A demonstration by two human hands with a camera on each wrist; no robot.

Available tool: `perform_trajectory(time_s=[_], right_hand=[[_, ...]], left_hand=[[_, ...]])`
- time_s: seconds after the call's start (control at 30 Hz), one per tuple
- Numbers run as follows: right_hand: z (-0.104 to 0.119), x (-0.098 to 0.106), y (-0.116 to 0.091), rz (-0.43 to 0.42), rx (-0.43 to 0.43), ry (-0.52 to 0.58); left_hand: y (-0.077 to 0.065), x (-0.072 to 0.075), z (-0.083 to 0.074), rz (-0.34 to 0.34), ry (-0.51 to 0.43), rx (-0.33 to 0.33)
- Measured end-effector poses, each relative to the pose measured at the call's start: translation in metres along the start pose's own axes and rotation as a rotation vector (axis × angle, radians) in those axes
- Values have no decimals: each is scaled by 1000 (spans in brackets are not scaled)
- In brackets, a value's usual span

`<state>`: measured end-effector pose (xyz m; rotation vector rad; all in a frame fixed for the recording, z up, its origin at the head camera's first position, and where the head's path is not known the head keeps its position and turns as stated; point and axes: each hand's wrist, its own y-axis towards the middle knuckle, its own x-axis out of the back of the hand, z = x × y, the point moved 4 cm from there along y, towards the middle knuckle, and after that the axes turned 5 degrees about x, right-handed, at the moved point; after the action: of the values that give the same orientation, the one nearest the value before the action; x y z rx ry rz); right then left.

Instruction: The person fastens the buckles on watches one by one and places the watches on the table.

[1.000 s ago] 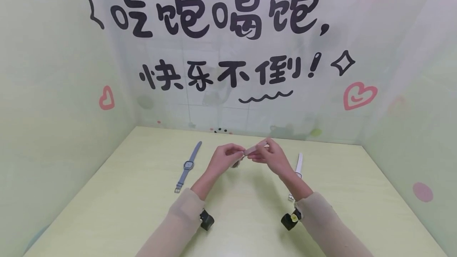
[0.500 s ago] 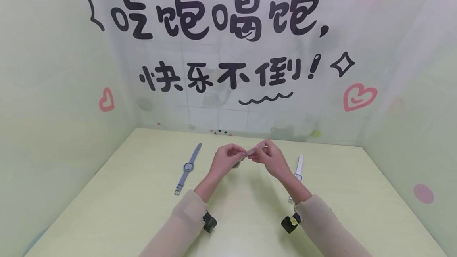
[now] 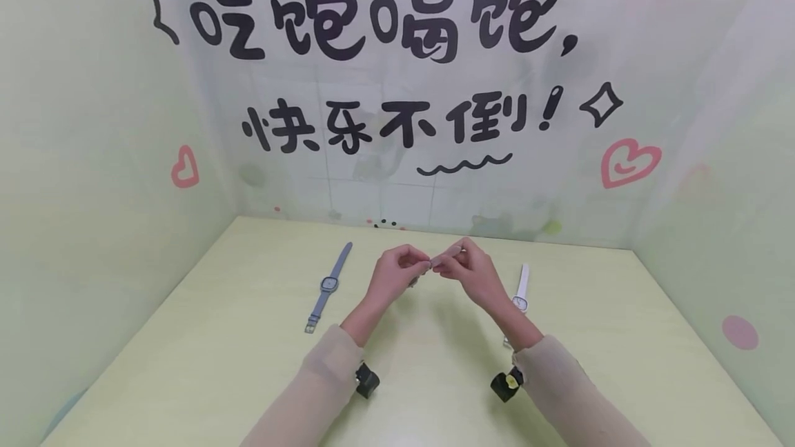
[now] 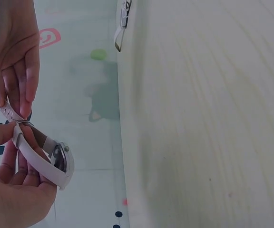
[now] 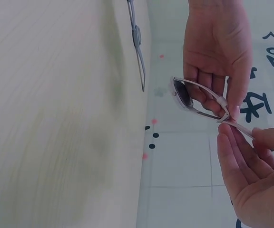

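A pale wristwatch [image 4: 43,164] is held up between both hands, its strap bent into a loop through the buckle [image 4: 23,122]. My left hand [image 3: 393,280] pinches the strap at the buckle; in the left wrist view, its other fingers lie inside the loop by the dark back of the watch case [image 4: 61,156]. Between thumb and fingers, my right hand [image 3: 477,274] pinches the free strap end [image 5: 242,129], which sticks out past the buckle. The hands nearly meet above the table. In the head view, the watch is mostly hidden behind the left fingers.
A blue-grey watch [image 3: 329,284] lies stretched out on the table [image 3: 248,364], left of the hands. To the right lies a white watch [image 3: 519,303], partly covered by the right forearm. Printed wall panels [image 3: 385,205] enclose the table's back and sides.
The hands have drawn slightly closer together, and less of the strap shows between them. The head view has shifted a little. Both watches on the table stay put.
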<state>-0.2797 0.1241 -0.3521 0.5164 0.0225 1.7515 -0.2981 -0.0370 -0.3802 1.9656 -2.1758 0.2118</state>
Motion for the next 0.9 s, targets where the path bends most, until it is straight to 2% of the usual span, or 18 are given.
perform_trajectory(time_s=[0.23,0.37,0.53,0.73,0.9], right_hand=[[4,-1,0,-40,9,-43],[8,-3,-1,-74,12,-125],[13,-2,-2,-131,53,-228],[13,-4,-5,-165,101,-273],[13,-6,-7,-177,141,-306]], left_hand=[[-1,0,-4,-26,9,-28],[-1,2,-7,-63,33,-54],[-2,2,-9,-96,63,-79],[-4,-1,-12,-109,91,-105],[-7,-1,-15,-124,144,-102]])
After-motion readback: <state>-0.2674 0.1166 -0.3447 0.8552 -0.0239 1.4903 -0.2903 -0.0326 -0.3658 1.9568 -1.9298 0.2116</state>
